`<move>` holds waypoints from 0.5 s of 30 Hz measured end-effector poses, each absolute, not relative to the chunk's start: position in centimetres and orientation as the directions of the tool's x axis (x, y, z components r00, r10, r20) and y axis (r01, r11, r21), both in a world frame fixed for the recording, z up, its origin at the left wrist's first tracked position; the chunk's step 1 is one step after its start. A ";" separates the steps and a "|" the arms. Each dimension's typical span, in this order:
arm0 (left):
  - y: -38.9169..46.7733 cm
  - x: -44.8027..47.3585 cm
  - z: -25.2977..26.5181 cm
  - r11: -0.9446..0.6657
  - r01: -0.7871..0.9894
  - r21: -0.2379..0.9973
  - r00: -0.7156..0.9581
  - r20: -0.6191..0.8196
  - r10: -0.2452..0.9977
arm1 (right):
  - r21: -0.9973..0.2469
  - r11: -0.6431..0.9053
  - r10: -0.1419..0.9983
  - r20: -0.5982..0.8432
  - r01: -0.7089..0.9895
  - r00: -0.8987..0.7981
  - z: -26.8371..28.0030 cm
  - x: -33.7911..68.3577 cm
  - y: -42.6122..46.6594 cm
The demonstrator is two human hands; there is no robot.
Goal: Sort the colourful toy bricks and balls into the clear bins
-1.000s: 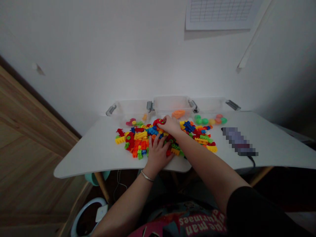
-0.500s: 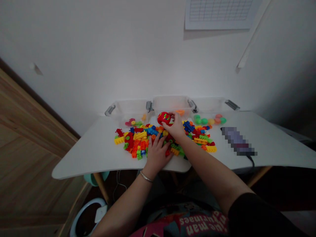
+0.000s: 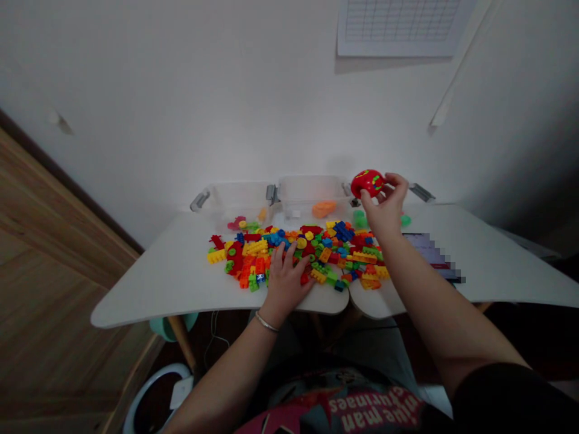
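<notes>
A red ball (image 3: 367, 182) with green and yellow markings is pinched in my right hand (image 3: 386, 208), raised over the front of the right clear bin. My left hand (image 3: 287, 282) lies on the heap of colourful building blocks (image 3: 257, 248), fingers spread and partly among the pieces. Near its fingertips sits a round yellow piece (image 3: 301, 243). Part of the right bin and the rounded green pieces (image 3: 360, 219) in it are hidden behind my right hand.
Along the wall stand the left clear bin (image 3: 239, 191) with a few coloured pieces, and the middle clear bin (image 3: 312, 187) with orange pieces. A partly blurred dark-edged device (image 3: 427, 253) lies on the right side of the white table (image 3: 149, 286). A gap parts two tabletops in front.
My right hand has carried the red ball up and to the right, from above the heap to over the right bin. My left hand has stayed nearly in place.
</notes>
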State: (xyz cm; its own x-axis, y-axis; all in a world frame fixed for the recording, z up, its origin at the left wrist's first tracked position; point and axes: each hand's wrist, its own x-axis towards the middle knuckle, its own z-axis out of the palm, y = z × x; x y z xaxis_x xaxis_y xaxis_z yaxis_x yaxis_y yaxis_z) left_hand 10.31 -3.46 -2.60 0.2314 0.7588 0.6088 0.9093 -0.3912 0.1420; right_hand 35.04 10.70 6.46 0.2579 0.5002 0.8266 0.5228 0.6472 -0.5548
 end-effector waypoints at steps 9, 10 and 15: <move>-3.5 10.4 -2.3 -0.383 0.912 0.149 0.229 0.591 0.774 | -0.631 0.293 0.613 0.701 0.719 0.365 5.8 41.4 15.0; -3.5 10.4 -2.3 -0.383 0.912 0.147 0.231 0.589 0.774 | -0.620 0.268 0.644 0.684 0.737 0.341 5.8 41.4 15.3; -3.5 10.3 -2.3 -0.398 0.908 0.128 0.257 0.581 0.772 | -0.476 0.136 0.764 0.609 0.869 0.213 5.4 40.8 16.4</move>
State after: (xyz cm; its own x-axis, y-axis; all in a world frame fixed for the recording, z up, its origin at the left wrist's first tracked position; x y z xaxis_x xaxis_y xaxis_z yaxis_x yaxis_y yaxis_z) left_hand 10.29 -3.48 -2.27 0.2567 0.7722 0.5813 0.9082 -0.3985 0.1283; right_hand 40.76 16.35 5.39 0.2132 0.7640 0.6089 0.8690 0.1365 -0.4756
